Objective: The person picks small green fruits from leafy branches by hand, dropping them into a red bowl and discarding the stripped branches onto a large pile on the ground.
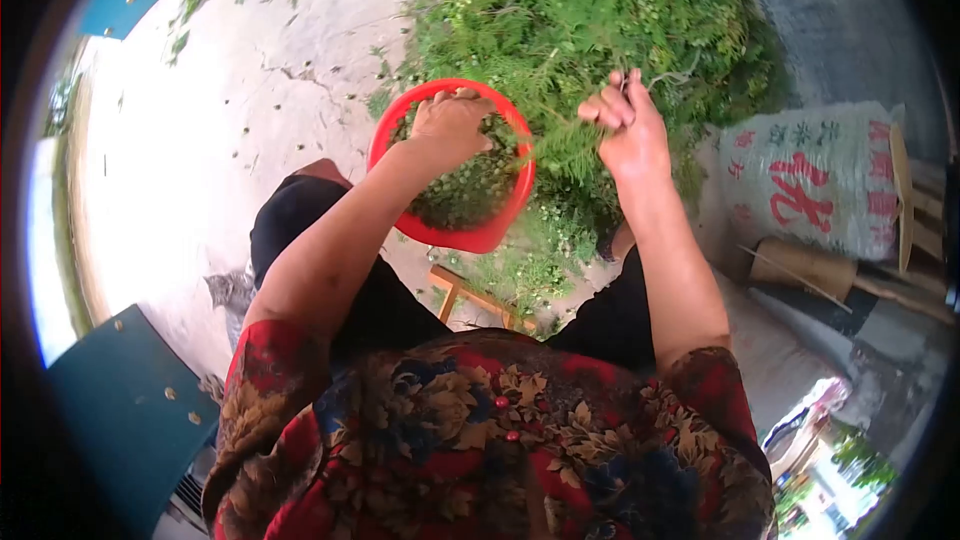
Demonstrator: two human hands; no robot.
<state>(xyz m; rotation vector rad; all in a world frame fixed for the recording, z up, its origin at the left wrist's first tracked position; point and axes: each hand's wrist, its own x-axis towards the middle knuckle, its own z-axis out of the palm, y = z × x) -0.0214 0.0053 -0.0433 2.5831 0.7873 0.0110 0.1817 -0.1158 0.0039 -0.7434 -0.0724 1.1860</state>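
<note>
A red plastic basin [378, 145] holds many small round green pods or berries [465, 195]. My left hand [452, 123] is over the basin, back upward, its thumb apart from the fingers; nothing shows in its grasp. To the right, my right hand [632, 130] is raised in front of the plant heap with its fingers closed. From it a feathery green sprig [565, 147] stretches toward the basin's rim, slightly blurred. Behind both hands lies a large heap of cut leafy green plants [590, 20], dotted with the same small round pods.
A small wooden stool or frame [455, 285] stands between my knees. On the right are a woven sack [805, 180] with red characters and a brown cylinder [800, 270]. A grey cat [232, 292] is at my left, near a blue-green studded panel [130, 390]. Loose pods dot the concrete floor [290, 70].
</note>
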